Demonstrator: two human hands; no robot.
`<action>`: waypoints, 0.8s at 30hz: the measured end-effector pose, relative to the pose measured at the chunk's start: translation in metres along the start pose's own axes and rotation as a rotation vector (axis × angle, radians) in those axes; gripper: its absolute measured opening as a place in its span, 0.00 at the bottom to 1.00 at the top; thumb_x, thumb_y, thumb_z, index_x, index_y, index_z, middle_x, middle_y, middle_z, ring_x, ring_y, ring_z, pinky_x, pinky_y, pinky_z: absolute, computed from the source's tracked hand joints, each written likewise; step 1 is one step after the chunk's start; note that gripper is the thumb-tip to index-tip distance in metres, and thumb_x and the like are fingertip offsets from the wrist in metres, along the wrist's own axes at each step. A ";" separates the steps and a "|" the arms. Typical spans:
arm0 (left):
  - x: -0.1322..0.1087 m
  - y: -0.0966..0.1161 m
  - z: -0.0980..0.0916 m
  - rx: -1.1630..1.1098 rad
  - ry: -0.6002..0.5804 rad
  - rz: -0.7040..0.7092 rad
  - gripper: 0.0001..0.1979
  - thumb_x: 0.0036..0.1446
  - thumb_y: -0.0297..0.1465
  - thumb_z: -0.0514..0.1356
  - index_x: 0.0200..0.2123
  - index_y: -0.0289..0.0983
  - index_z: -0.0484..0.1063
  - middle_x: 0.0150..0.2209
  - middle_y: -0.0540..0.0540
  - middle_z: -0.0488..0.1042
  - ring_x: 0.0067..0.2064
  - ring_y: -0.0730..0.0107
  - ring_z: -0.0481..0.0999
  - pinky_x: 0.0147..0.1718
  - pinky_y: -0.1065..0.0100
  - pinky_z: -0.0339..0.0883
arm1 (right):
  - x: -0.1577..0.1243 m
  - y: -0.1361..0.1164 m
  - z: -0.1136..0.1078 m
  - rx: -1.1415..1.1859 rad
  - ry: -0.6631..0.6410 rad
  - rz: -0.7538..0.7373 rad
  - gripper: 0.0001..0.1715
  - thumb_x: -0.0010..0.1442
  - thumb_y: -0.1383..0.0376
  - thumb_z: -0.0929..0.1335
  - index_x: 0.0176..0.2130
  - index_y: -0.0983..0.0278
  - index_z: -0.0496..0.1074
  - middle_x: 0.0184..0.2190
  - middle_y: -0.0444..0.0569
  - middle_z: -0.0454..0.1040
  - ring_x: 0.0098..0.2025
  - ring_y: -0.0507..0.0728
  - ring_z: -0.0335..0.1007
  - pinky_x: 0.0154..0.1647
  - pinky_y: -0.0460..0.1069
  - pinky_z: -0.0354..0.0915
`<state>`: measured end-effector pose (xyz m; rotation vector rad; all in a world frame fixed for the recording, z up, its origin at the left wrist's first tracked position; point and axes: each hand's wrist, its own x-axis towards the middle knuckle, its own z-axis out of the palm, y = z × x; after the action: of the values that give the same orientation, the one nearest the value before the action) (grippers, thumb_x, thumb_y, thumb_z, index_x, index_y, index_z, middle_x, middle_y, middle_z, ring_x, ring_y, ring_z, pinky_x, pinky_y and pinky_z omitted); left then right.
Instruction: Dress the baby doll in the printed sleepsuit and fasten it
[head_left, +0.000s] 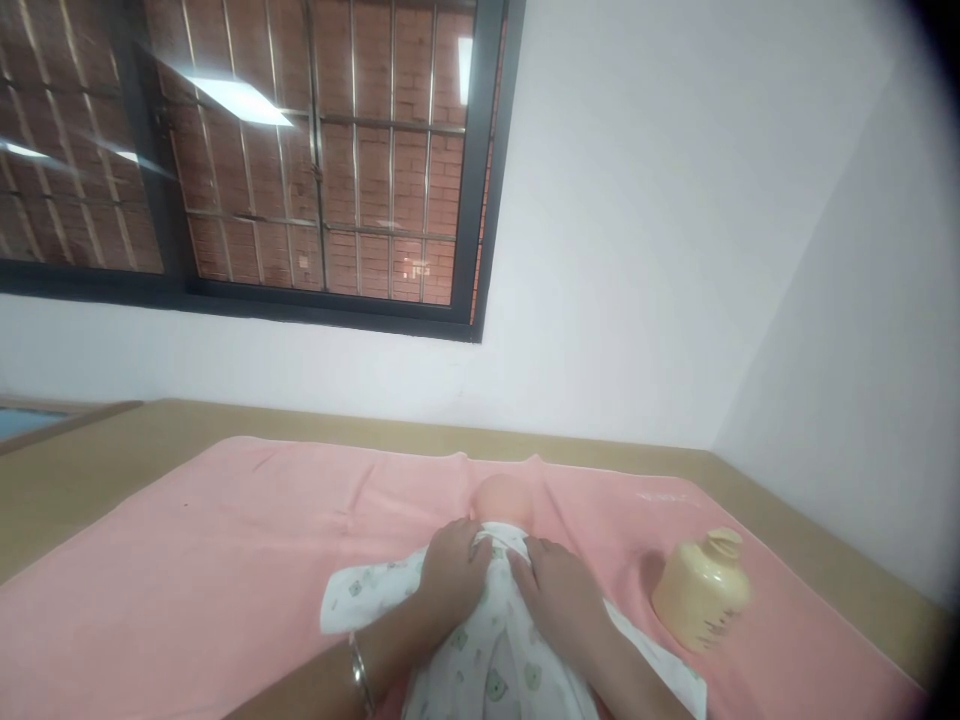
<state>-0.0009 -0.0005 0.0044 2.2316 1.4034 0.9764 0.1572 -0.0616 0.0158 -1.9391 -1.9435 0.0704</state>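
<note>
A doll lies on its back, its smooth bald head [504, 500] at the far end. Over its body is a white baby gown [491, 650] with small green prints, sleeves spread to both sides. My left hand [456, 568] holds the gown near the collar on the left, fingers and thumb closed on the cloth. Opposite it, my right hand [564, 592] grips the collar's right side, thumb toward the middle. The cloth's front edges cross just below the head. The doll's arms and legs are hidden.
Underneath lies a pink mat [247, 550] on a tan tabletop [90, 470]. A yellow hot-water bottle or similar rounded container [701, 590] stands at the right. Behind are a white wall [637, 250] and a barred, dark-framed window [322, 160].
</note>
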 end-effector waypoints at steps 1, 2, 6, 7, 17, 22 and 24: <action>0.000 0.000 0.000 0.002 0.000 0.000 0.12 0.58 0.33 0.47 0.25 0.38 0.63 0.29 0.48 0.69 0.33 0.68 0.66 0.34 0.68 0.57 | 0.000 0.000 0.000 0.001 -0.001 -0.001 0.30 0.65 0.50 0.48 0.37 0.64 0.68 0.32 0.52 0.71 0.36 0.58 0.66 0.36 0.50 0.55; 0.000 0.000 0.000 0.002 -0.001 0.004 0.12 0.58 0.33 0.47 0.25 0.38 0.64 0.29 0.48 0.69 0.33 0.68 0.66 0.34 0.68 0.57 | 0.000 0.000 0.000 0.001 -0.002 -0.003 0.30 0.65 0.50 0.48 0.37 0.64 0.68 0.33 0.52 0.71 0.36 0.58 0.66 0.36 0.50 0.55; 0.000 0.000 0.000 -0.003 0.000 0.010 0.12 0.58 0.33 0.47 0.26 0.37 0.64 0.30 0.47 0.70 0.34 0.67 0.67 0.35 0.68 0.57 | 0.000 -0.001 -0.001 0.000 -0.008 0.005 0.30 0.65 0.50 0.49 0.38 0.64 0.68 0.33 0.53 0.71 0.37 0.58 0.66 0.36 0.51 0.55; -0.001 0.000 0.000 -0.004 0.002 0.007 0.12 0.58 0.33 0.47 0.26 0.37 0.64 0.30 0.47 0.70 0.34 0.67 0.67 0.35 0.67 0.57 | 0.000 -0.002 -0.002 0.001 -0.010 0.006 0.30 0.65 0.50 0.49 0.38 0.64 0.68 0.33 0.53 0.71 0.37 0.59 0.66 0.37 0.51 0.55; 0.001 0.000 0.001 -0.009 -0.013 -0.010 0.12 0.58 0.33 0.47 0.28 0.37 0.67 0.31 0.46 0.70 0.35 0.66 0.68 0.37 0.66 0.58 | -0.001 -0.002 -0.002 0.000 0.000 0.012 0.30 0.65 0.50 0.49 0.40 0.64 0.69 0.34 0.53 0.72 0.38 0.58 0.67 0.38 0.50 0.56; 0.001 -0.001 0.001 -0.009 0.000 -0.001 0.12 0.58 0.33 0.47 0.27 0.38 0.67 0.30 0.47 0.71 0.35 0.66 0.68 0.37 0.66 0.57 | 0.000 -0.002 -0.001 0.000 0.000 0.011 0.30 0.65 0.50 0.49 0.41 0.64 0.69 0.34 0.53 0.72 0.39 0.59 0.67 0.39 0.50 0.57; 0.000 -0.001 0.002 -0.007 0.005 0.001 0.12 0.58 0.33 0.47 0.27 0.38 0.66 0.30 0.47 0.71 0.35 0.66 0.67 0.36 0.66 0.57 | 0.000 -0.001 -0.001 0.002 0.002 0.009 0.31 0.65 0.50 0.49 0.41 0.64 0.69 0.34 0.53 0.72 0.39 0.59 0.67 0.39 0.51 0.56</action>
<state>-0.0004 0.0004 0.0025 2.2259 1.3994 0.9868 0.1569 -0.0619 0.0171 -1.9460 -1.9326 0.0723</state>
